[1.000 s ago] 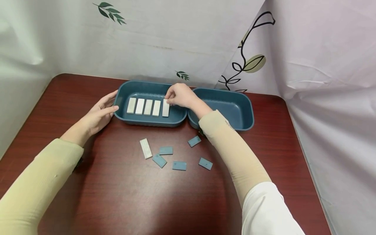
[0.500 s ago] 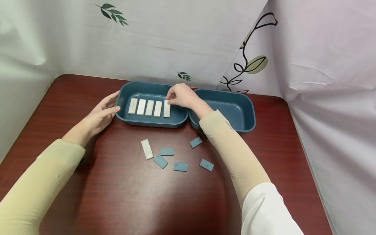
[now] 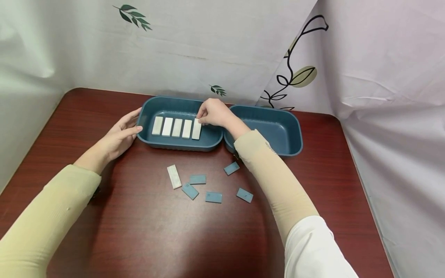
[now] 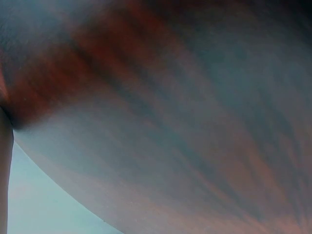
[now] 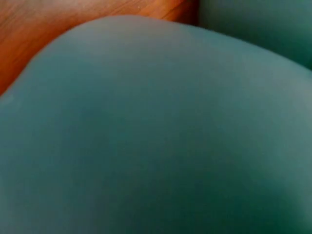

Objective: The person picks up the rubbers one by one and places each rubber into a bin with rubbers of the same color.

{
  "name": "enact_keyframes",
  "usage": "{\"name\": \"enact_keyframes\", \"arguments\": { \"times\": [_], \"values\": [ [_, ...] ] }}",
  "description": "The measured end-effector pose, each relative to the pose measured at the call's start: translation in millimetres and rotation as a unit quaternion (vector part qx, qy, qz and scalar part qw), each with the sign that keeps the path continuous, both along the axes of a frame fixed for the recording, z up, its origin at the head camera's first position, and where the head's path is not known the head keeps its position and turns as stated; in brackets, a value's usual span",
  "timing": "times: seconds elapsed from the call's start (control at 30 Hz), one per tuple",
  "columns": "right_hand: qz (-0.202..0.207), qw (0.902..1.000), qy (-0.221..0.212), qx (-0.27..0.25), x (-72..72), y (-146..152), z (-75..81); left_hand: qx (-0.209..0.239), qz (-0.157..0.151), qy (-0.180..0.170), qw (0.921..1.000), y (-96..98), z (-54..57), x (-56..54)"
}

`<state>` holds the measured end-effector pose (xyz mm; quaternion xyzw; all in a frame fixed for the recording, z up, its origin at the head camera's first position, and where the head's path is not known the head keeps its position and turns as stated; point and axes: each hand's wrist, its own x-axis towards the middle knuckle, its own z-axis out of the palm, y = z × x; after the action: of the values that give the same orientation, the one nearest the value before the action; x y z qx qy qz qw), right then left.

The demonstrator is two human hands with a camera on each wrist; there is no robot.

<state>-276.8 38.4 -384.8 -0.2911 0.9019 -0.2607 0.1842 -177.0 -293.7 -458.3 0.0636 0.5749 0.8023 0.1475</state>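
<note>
In the head view, my left hand (image 3: pixel 120 136) holds the left end of a blue plastic tray (image 3: pixel 174 146), thumb over the rim and fingers along the outer side. My right hand (image 3: pixel 216 112) reaches into that tray, thumb and fingertips pinching the top end of a white rectangular tile (image 3: pixel 196 130). That tile leans slightly, its lower end toward a row of several similar white tiles (image 3: pixel 177 127) lying flat on the tray floor. Both wrist views are filled by blurred close surfaces that hide the hands' work.
A second blue tray (image 3: pixel 274 135) adjoins the first on the right, partly behind the right forearm. On the brown table (image 3: pixel 146 231) lie one white tile (image 3: pixel 174 177) and several small blue-grey tiles (image 3: pixel 213 197). A white printed curtain (image 3: pixel 174 50) hangs behind.
The pinched tile's lower end has swung slightly left, narrowing the gap to the row. My left hand keeps its hold on the tray, and the loose tiles stay put.
</note>
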Motion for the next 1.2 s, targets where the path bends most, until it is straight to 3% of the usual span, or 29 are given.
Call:
{"name": "enact_keyframes", "arguments": {
  "times": [0.33, 0.6, 1.2],
  "values": [
    [0.019, 0.9989, 0.022, 0.038, 0.0, 1.3, -1.5, -0.008, 0.007, -0.013, 0.9999, 1.2, 1.0, 0.3],
    [0.049, 0.9951, 0.044, 0.074, -0.6, 0.1, -3.7, -0.008, 0.013, -0.003, 0.9999, 3.4, 0.2, 1.1],
    [0.066, 0.9936, 0.042, 0.081, 0.9, -1.0, -5.0, -0.008, 0.01, 0.0, 0.9999, 1.4, -1.0, -0.1]
  ]
}}
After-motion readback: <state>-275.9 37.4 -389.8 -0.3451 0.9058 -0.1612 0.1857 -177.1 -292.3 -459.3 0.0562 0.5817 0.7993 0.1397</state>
